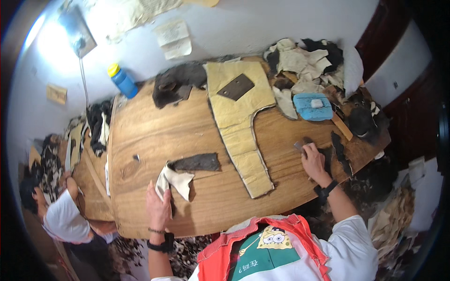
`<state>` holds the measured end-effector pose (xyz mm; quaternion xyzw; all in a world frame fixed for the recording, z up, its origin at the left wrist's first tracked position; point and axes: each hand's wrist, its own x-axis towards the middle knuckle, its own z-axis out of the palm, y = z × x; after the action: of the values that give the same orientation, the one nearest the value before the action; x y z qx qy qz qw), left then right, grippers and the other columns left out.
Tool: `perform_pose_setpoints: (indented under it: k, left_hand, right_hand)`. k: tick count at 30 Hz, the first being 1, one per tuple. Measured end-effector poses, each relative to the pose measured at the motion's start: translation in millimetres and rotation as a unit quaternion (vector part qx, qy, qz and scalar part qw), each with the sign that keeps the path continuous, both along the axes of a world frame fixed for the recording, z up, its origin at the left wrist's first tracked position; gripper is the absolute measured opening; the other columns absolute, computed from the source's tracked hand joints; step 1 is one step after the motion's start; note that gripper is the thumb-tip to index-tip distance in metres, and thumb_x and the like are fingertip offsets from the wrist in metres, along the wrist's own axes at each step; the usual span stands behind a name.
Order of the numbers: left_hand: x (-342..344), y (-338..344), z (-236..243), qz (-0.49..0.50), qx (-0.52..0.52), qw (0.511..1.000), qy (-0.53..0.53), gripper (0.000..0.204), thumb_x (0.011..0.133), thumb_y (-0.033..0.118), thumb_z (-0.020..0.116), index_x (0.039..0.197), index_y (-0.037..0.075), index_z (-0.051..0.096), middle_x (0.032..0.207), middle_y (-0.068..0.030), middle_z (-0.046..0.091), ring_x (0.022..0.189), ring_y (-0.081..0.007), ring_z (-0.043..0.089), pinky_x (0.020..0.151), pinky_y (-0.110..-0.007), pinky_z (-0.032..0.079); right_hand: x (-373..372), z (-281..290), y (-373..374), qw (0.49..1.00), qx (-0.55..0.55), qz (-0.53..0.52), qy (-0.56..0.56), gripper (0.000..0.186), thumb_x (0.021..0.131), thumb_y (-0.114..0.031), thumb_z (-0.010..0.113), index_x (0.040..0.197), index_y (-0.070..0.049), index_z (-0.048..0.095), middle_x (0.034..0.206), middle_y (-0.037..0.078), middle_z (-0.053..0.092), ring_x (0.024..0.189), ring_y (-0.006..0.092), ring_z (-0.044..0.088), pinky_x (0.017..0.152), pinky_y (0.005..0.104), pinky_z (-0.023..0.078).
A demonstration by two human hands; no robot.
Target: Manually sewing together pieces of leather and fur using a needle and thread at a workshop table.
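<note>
My left hand is closed on the edge of a cream hide piece, which is folded and lifted at that side. Touching the piece's far end is a dark grey fur strip, lying flat on the wooden table. My right hand rests near the table's right side, its fingers closed round a small flat metal blade; its exact kind is hard to make out. Between my hands lies a long yellowish pattern-shaped panel with a dark fur edge, bearing a dark brown rectangular plate.
Hide and fur scraps are heaped at the back right, near a blue pad with a white block and a wooden stick. A blue bottle stands at the back left. At far left, another person works at a side table.
</note>
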<state>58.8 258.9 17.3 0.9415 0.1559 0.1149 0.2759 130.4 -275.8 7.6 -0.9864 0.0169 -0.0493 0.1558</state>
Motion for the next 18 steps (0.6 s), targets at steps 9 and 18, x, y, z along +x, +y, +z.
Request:
perform_pose_setpoints:
  k: [9,18]
  left_hand:
    - [118,-34,-12,-0.096,-0.023,0.995,-0.012,0.027,0.082,0.010,0.064,0.109,0.002,0.063,0.096,-0.0171,0.064,0.080,-0.0286,0.061,0.072,-0.040,0.050]
    - [273,-236,61,-0.332,-0.498,0.791,-0.128,0.073,0.096,0.012,0.064,0.155,0.014,0.022,0.145,-0.0178,0.046,0.125,-0.0245,0.053,0.099,-0.035,0.048]
  right_hand:
    - [71,-13,-31,0.998,0.016,0.063,-0.007,0.028,0.089,-0.025,0.067,0.108,-0.006,0.059,0.104,0.017,0.055,0.091,0.0399,0.062,0.076,0.0500,0.050]
    - [100,-20,-16,0.995,0.065,0.074,-0.004,0.026,0.090,-0.019,0.064,0.109,-0.005,0.054,0.105,0.017,0.053,0.098,0.0383,0.059,0.079,0.0503,0.049]
